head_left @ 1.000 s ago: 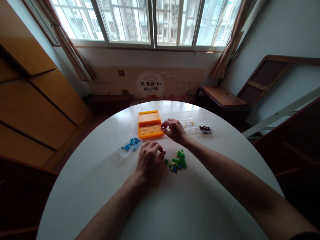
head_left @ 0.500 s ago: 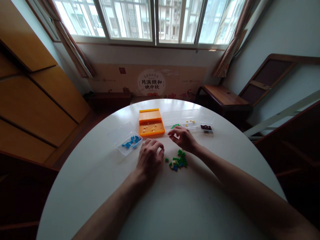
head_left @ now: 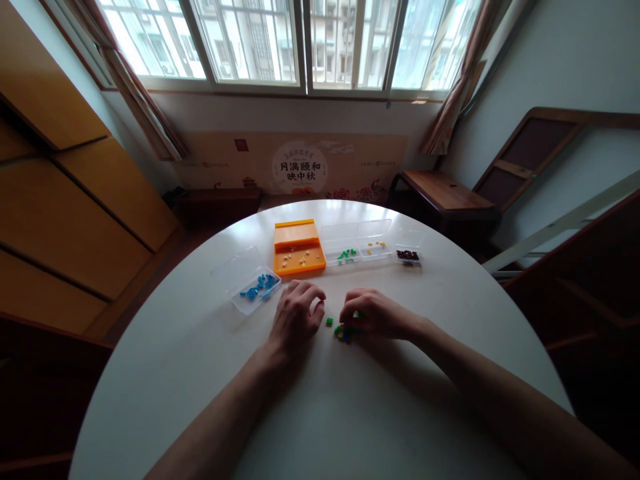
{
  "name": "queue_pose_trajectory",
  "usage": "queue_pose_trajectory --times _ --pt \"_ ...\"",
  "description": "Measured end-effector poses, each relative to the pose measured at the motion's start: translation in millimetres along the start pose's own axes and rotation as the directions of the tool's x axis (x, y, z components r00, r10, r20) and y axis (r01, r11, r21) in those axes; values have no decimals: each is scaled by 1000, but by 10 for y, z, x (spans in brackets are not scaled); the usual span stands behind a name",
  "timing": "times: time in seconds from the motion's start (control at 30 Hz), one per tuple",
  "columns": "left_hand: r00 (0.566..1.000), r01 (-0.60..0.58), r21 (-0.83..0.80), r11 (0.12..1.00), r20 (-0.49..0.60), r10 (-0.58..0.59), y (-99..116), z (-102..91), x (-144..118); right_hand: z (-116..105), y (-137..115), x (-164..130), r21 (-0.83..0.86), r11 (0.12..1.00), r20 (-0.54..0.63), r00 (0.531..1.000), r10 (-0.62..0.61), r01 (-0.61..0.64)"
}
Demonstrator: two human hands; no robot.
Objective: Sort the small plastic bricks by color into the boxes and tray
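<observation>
My left hand rests on the white table with its fingers bent and a gap between thumb and forefinger; it holds nothing. Just right of its thumb lies a single green toy brick. My right hand is lowered over a small pile of toy bricks, mostly green with some blue and cream. Its fingers are drawn together and point down into the pile. The hand covers much of the pile, and whatever sits between the fingertips is hidden.
Behind my hands stand an orange tray with cream bits and open clear boxes of blue bricks, green bricks, yellow bricks and dark brown pieces. A wooden chair is beyond the table.
My right hand has come back from beside the box of green bricks and down onto the brick pile. My left hand has stayed in place.
</observation>
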State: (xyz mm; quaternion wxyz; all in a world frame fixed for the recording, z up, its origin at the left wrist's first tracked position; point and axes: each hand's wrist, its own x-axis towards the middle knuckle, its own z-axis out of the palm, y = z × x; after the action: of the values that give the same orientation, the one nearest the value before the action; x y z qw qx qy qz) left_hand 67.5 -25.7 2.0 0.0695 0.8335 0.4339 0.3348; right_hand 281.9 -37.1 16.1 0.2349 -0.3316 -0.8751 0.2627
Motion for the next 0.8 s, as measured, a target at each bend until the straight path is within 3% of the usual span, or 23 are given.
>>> queue_pose_trajectory --times 0.4,0.53,0.63,0.8 --pt "1000 -6 13 1000 -7 6 -2 0 -2 27 -82 33 -71 997 19 999 45 -43" --pt "998 -39 -12 999 -52 38 8 -10 -4 44 -57 55 54 988 -90 985 146 -142" --pt "989 -137 -45 990 -65 134 33 -27 -13 64 -10 73 178 963 -203 950 239 -204" --pt "971 -231 -28 973 -73 228 66 -27 -9 112 25 95 290 935 -267 921 282 -202"
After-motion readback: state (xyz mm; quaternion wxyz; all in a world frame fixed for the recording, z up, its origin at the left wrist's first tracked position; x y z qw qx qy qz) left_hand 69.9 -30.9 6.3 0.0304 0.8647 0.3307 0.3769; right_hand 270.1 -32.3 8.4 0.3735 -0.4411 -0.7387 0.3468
